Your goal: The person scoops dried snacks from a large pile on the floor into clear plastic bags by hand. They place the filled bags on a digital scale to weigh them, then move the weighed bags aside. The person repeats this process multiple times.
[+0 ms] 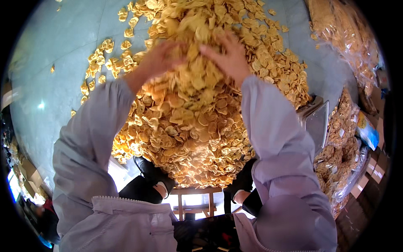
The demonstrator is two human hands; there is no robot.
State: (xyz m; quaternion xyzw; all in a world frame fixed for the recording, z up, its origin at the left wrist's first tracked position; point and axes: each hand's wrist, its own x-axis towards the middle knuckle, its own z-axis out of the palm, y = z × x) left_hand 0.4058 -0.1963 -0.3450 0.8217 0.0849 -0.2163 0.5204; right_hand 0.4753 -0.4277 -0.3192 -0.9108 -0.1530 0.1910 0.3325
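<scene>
A big heap of thin, curled yellow slices (pixel 192 132), which look dried, spreads before me from between my feet to the far edge of view. Above its upper part, my left hand (pixel 163 60) is curved inward and blurred by motion. Opposite it, my right hand (pixel 226 55) has its fingers spread apart. Blurred loose slices (pixel 196 71) fill the gap between both hands, and some look airborne. Whether the left fingers grip any slices cannot be made out.
Scattered slices (pixel 96 60) lie on the grey-blue surface (pixel 59 66) at left. Clear plastic bags of similar brown-yellow pieces (pixel 346 31) stand at right, near a clear-sided container (pixel 316 123) and cardboard boxes (pixel 376 167). My shoes (pixel 151 171) flank the heap, with a wooden frame (pixel 196 191) between them.
</scene>
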